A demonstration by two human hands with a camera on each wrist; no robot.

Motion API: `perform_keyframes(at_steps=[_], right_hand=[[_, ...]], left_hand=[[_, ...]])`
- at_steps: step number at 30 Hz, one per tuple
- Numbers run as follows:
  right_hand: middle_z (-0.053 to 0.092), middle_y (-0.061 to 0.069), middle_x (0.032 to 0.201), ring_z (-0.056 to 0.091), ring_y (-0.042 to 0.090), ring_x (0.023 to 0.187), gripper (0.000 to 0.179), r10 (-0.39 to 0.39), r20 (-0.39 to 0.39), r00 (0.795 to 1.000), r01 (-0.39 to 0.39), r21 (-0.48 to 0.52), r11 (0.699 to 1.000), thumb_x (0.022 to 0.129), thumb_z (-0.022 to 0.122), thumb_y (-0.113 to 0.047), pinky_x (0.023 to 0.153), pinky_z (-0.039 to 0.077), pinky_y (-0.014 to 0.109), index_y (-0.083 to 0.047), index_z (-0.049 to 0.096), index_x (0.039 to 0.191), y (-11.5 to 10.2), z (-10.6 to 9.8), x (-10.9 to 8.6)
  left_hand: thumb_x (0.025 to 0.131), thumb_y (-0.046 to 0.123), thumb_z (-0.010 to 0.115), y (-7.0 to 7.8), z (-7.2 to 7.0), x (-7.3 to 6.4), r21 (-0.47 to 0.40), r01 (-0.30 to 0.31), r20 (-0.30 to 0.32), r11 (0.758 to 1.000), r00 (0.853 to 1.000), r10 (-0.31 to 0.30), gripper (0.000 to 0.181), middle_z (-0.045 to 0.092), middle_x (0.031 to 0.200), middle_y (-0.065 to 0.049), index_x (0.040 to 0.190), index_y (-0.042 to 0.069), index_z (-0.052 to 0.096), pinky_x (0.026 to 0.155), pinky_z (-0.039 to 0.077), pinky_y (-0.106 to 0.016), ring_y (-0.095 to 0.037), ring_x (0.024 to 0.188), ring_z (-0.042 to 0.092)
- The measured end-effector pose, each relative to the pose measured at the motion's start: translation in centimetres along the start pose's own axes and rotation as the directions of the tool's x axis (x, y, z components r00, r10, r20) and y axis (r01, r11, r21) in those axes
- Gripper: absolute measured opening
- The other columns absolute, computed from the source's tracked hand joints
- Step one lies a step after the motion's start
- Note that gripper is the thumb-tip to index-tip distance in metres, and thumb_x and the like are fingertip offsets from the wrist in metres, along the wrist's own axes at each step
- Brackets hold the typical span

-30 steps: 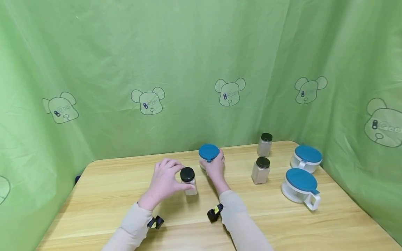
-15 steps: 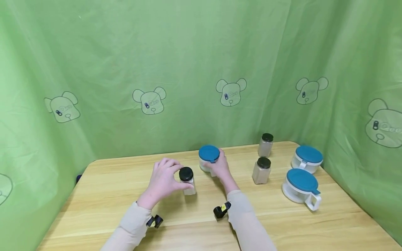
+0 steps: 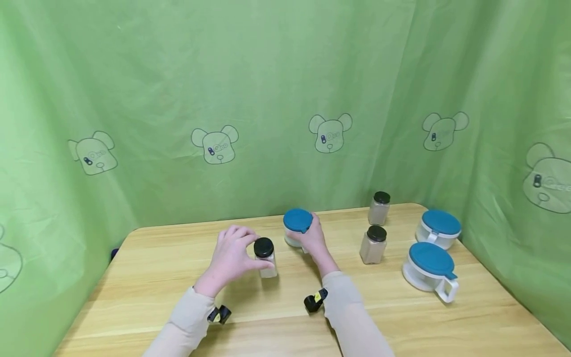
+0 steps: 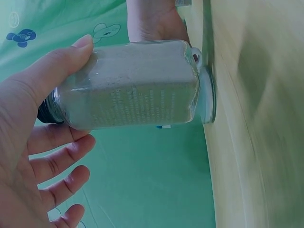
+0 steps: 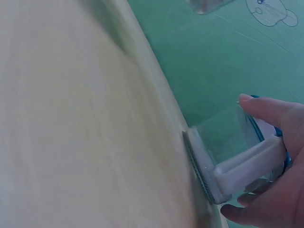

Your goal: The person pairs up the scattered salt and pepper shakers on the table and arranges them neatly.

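Pinching a black-lidded jar [image 4: 128,85] between thumb and forefinger, the left hand [image 3: 229,258] holds it in front of a blue-lidded pot [image 3: 297,219] and to its left. Fingers of the right hand [image 3: 313,239] grasp that pot on the table [image 3: 178,258]. Right of the pot stand two more jars [image 3: 372,250] and, farther right, two handled pots [image 3: 430,259].
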State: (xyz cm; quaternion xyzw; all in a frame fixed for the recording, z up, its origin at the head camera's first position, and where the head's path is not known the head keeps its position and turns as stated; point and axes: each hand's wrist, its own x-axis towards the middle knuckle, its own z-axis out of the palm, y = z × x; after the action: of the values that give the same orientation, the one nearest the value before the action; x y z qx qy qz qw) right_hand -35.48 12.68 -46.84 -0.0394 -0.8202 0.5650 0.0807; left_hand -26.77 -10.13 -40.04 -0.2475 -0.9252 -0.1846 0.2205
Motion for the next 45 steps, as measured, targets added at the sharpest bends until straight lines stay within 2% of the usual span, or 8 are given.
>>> perform_keyframes(at_steps=[8,16,23,31,38,45], right_hand=[[0.044,0.023,0.146,0.043,0.042,0.135,0.092,0.007,-0.048,0.999,-0.009,-0.043,0.999,0.074,0.084,-0.025,0.11,0.036,0.059,-0.005,0.03,0.146,0.0,0.1,0.0],[0.048,0.021,0.143,0.046,0.04,0.133,0.09,0.002,-0.071,0.997,-0.006,-0.06,0.998,0.072,0.085,-0.026,0.109,0.038,0.057,-0.005,0.036,0.143,-0.3,0.1,0.0],[0.048,0.021,0.143,0.046,0.04,0.132,0.089,0.003,-0.073,0.997,-0.009,-0.077,0.997,0.072,0.085,-0.028,0.108,0.038,0.058,-0.004,0.036,0.143,-0.4,0.0,0.0],[0.049,0.021,0.14,0.047,0.04,0.13,0.089,-0.027,-0.098,0.995,0.018,-0.087,0.996,0.07,0.085,-0.029,0.107,0.039,0.058,-0.003,0.038,0.142,-0.8,-0.1,-0.2],[0.05,0.019,0.14,0.047,0.039,0.131,0.088,-0.047,-0.105,0.993,0.038,-0.083,0.996,0.071,0.086,-0.029,0.107,0.039,0.059,-0.006,0.038,0.141,-1.9,-0.4,-0.8],[0.052,0.018,0.136,0.049,0.037,0.128,0.086,-0.079,-0.121,0.989,0.07,-0.075,0.995,0.069,0.086,-0.029,0.105,0.041,0.059,-0.007,0.04,0.138,-2.7,-0.5,-1.3]], left_hand=[[0.056,0.065,0.082,-0.4,-0.1,0.1,0.006,0.019,-0.002,1.0,1.0,-0.019,0.071,0.068,0.109,-0.001,0.103,0.012,0.074,0.091,0.039,-0.041,-0.021,0.105,0.053],[0.056,0.063,0.083,-0.6,-0.4,0.1,0.012,0.022,-0.014,1.0,1.0,-0.022,0.07,0.068,0.108,-0.001,0.102,0.012,0.074,0.092,0.039,-0.043,-0.022,0.106,0.054],[0.057,0.064,0.082,-0.9,-0.4,0.2,0.001,0.059,0.014,0.998,0.998,-0.059,0.071,0.068,0.112,-0.002,0.104,0.012,0.073,0.095,0.038,-0.045,-0.023,0.11,0.054],[0.057,0.065,0.082,-1.5,-0.3,0.2,-0.011,0.083,0.008,0.997,0.997,-0.083,0.072,0.068,0.113,-0.002,0.105,0.012,0.073,0.096,0.037,-0.045,-0.023,0.111,0.053],[0.057,0.065,0.082,-2.0,-0.6,0.2,-0.027,0.104,-0.001,0.994,0.995,-0.104,0.073,0.068,0.115,-0.004,0.105,0.011,0.073,0.102,0.035,-0.048,-0.026,0.114,0.053],[0.057,0.065,0.082,-2.6,-1.0,0.2,-0.023,0.117,-0.001,0.993,0.993,-0.118,0.076,0.068,0.118,-0.007,0.109,0.01,0.072,0.1,0.035,-0.046,-0.026,0.112,0.053]])
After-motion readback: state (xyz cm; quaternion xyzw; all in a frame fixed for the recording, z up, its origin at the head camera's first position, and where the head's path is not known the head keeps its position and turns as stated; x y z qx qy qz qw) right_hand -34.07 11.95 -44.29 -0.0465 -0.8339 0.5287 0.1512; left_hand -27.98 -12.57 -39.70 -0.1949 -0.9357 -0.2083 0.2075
